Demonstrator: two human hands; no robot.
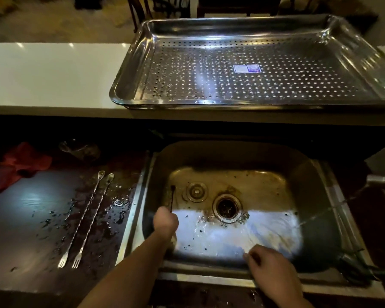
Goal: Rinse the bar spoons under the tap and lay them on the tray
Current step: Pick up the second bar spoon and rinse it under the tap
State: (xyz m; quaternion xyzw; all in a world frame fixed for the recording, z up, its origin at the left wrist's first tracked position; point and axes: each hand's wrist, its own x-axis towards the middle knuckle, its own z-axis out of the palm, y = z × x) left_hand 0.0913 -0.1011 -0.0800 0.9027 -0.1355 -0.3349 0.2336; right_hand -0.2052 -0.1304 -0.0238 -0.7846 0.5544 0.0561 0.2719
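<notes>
Two long twisted bar spoons (83, 218) lie side by side on the wet dark counter left of the sink, bowls far, fork ends near. My left hand (165, 221) is closed around a third bar spoon (172, 197) over the left part of the sink (316, 174); its dark upper end sticks up and away from my fist. My right hand (269, 266) hovers at the sink's near rim, fingers loosely curled, holding nothing. The perforated steel tray (129, 81) sits on the white ledge behind the sink. A thin water stream (320, 215) comes from the tap (381, 181) at the right.
A red cloth (22, 163) and a glass item (80, 148) lie at the back of the dark counter. The sink holds a drain (227, 207) and a loose strainer plug (196, 192). A dark hose (356, 267) lies at the sink's near right corner.
</notes>
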